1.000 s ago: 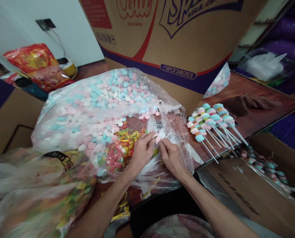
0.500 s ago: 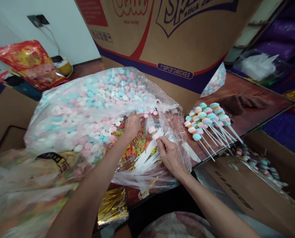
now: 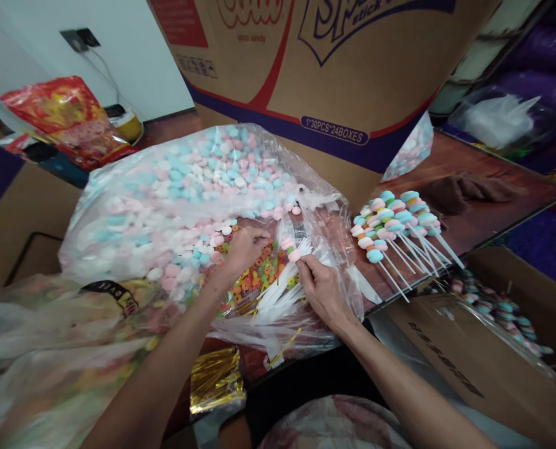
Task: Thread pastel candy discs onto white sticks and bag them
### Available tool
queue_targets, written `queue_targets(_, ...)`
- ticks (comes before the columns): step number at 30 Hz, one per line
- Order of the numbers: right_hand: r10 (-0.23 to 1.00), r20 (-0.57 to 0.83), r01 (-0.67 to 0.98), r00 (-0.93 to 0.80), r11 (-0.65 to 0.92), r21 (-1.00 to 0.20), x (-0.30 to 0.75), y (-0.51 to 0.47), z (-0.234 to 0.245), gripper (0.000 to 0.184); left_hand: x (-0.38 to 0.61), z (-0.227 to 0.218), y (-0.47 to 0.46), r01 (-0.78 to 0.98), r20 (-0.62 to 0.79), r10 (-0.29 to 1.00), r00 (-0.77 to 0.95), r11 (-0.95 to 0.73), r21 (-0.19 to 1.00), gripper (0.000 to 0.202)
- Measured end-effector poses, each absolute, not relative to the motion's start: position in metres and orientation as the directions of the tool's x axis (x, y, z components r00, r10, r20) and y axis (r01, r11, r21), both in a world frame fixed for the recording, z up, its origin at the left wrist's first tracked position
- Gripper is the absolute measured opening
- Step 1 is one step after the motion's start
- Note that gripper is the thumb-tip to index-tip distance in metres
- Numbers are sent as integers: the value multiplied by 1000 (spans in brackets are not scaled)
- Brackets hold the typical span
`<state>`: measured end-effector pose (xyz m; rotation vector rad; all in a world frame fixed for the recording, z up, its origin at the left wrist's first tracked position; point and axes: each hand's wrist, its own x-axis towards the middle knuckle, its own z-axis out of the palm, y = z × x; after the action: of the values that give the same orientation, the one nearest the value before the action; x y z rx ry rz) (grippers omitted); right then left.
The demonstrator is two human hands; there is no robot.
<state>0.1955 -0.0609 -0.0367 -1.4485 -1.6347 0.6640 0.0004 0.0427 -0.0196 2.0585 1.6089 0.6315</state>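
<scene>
Pastel candies (image 3: 184, 187) heaped in clear bag on surface, left of centre. Left hand (image 3: 246, 244) palm down at bag mouth, fingers curled onto loose pieces; whether one is pinched, cannot tell. Right hand (image 3: 322, 290) pinches white stick (image 3: 292, 251) carrying few candies, forearm angled in from lower right. Finished skewers (image 3: 399, 227) lie further right.
</scene>
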Motion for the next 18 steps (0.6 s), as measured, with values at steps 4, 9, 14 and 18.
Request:
queue_targets(4,974,229,526,-2,195,-828,195,-61,-37,25,4,-19,39,805,93,957,275,-282,522,19)
queue_targets(9,973,231,534,-14,202,-821,196,-60,-36,26,7,-20,39,876,74,945,317,-322,360,29)
queue_targets(14,973,229,535,-20,204,-820,196,-61,-37,26,9,-23,39,891,74,938,338,-344,295,29)
queue_targets(18,974,225,540,-20,200,-817,196,-61,-36,26,10,-27,40,872,143,924,354,-381,308,27)
